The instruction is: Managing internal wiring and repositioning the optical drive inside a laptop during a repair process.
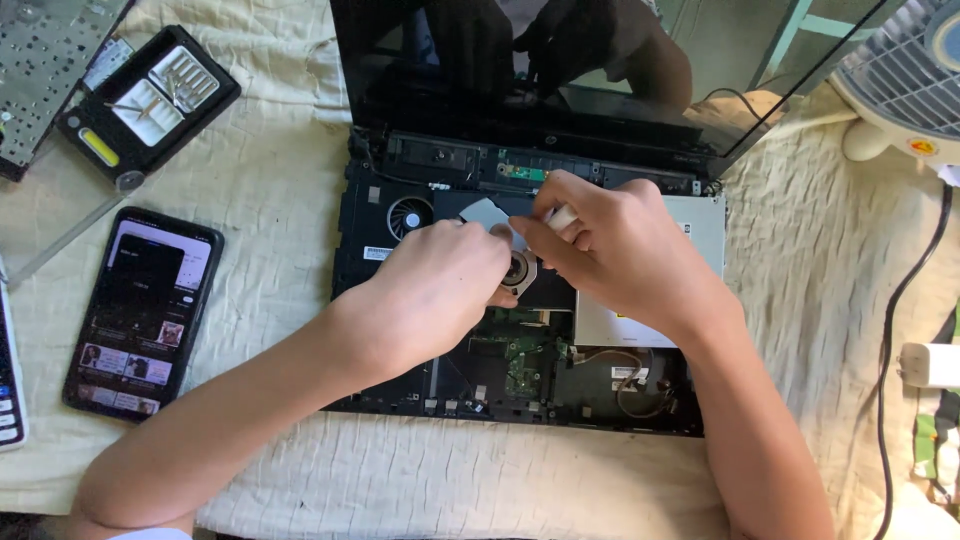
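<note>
**Both hands deep in an opened laptop, working over the heatsink area**

So here's where we are: the laptop (520, 300) sits on a cream cloth (270, 250) covering the bench, keyboard deck off, guts exposed, and the dark screen (560, 70) is tilted up at the far side, reflecting us.

Our left hand (440, 290) is curled nearly closed with the fingertips pinched down on a small grey flat piece (485, 213), which lies just past the fingertips, toward the screen, right of the round cooling fan (408, 215). We can't tell if it's actually gripped or only pressed down. The piece's long edge runs roughly left to right, tipped a bit.

Our right hand (610, 245) is closed around something small and pale (562, 216) poking out between thumb and forefinger. Too little of it shows to say what it is. Its tip points left, toward the grey piece and the round metal part (518, 268) sitting between both hands. The two hands almost touch there, so they're about equally near; the left hand is the one on the grey piece.

Around it: green board (522, 365) nearer us, a silvery drive (705, 225) under the right wrist.

Off to the left are a phone (145, 310) with its screen lit, a black screwdriver bit case (150, 100), and at the far right a white fan (900, 80) and a black cable (890, 330).
</note>
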